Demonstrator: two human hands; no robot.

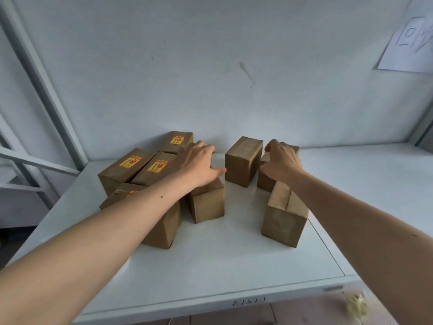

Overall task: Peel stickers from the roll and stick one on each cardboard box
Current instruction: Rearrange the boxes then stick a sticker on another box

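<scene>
Both arms reach out over the white table (pixel 210 266), toward its far edge by the pale wall (pixel 210 66). The left hand (pixel 199 165) lies palm-down with straight fingers on top of a plain brown cardboard box (pixel 206 202) near the middle, thumb pointing right; it grips nothing. The right hand (pixel 282 160) is on the far right brown box (pixel 266 181), fingers curled at its top; whether they pinch a sticker I cannot tell, and the roll is not in view.

At the far left corner stands a tight cluster of stickered brown boxes: the rear one (pixel 178 140), two side by side (pixel 126 167) and (pixel 157 171), each with a yellow-and-red label on top, and a nearer one (pixel 161 221) partly under the left forearm. A bare taped box (pixel 242 160) stands between the hands; another bare box (pixel 284 219) stands nearer, at the right.

The boxes are closed. Open tabletop runs along the near edge and off to the right. A white paper sheet (pixel 407 43) hangs on the wall.
</scene>
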